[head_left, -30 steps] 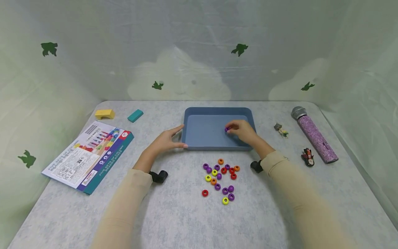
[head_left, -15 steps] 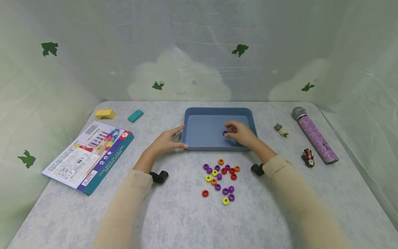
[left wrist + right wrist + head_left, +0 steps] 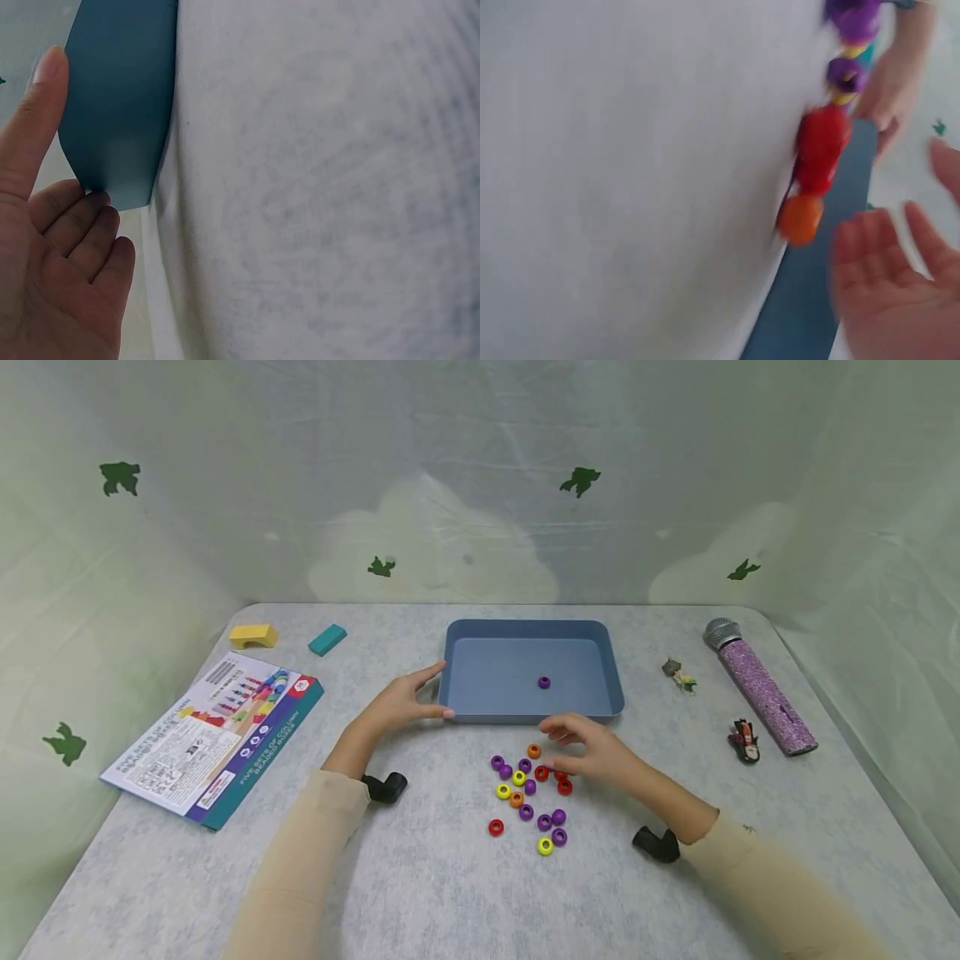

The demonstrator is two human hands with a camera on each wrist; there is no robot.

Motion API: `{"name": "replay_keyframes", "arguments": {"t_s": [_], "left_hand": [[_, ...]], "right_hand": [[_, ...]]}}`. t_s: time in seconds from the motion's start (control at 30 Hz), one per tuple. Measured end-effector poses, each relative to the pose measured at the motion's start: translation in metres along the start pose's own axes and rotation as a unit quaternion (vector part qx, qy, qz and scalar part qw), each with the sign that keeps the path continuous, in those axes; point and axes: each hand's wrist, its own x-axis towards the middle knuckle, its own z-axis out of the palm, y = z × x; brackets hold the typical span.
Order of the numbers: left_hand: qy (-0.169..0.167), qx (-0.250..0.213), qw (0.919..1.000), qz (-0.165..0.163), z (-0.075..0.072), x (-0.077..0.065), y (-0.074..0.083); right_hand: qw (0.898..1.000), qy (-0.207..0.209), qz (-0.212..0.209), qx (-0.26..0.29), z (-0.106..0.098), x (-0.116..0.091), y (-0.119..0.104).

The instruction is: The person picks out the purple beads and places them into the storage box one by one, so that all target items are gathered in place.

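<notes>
In the head view my left hand (image 3: pixel 405 700) rests at the front-left corner of a shallow blue tray (image 3: pixel 510 720), thumb on the front wall and fingers along the left side. The left wrist view shows the thumb and loosely bent fingers touching the tray's wall (image 3: pixel 120 112). A purple bead (image 3: pixel 543 682) lies alone on the tray floor. My right hand (image 3: pixel 588 747) hovers with parted fingers over the right part of a bead group in front of the tray, partly covering red beads (image 3: pixel 542 773). Nothing shows between its fingers in the right wrist view.
Purple, yellow, orange and red beads lie loose before the tray, including a yellow bead (image 3: pixel 545 846) nearest me. A toy box (image 3: pixel 217 735), yellow block (image 3: pixel 253 635) and teal block (image 3: pixel 327 639) are left. A glittery microphone (image 3: pixel 761 689) and small figurines (image 3: pixel 744 741) are right.
My right hand has let go of the purple bead inside the tray, then moved back toward me over the loose beads. My left hand has stayed at the tray's corner.
</notes>
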Motion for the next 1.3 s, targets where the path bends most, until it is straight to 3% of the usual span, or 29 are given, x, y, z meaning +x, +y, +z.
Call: {"name": "replay_keyframes", "arguments": {"t_s": [0.2,0.63,0.73,1.0,1.3], "left_hand": [[0.002,0.002,1.0000,0.003,0.000,-0.001,0.001],[-0.001,0.002,1.0000,0.004,0.000,-0.001,0.001],[-0.001,0.001,1.0000,0.001,0.000,-0.001,0.001],[0.004,0.001,1.0000,0.002,0.000,-0.001,0.002],[0.000,-0.003,1.0000,0.006,0.001,-0.001,0.002]], "right_hand": [[0.997,-0.041,0.056,-0.044,0.011,-0.007,0.022],[0.993,-0.037,0.071,-0.087,0.016,-0.004,0.022],[0.994,-0.019,0.076,-0.080,0.013,-0.001,0.019],[0.994,0.080,0.033,-0.070,-0.020,0.023,0.015],[0.985,0.097,0.122,-0.076,-0.044,0.057,0.045]]}}
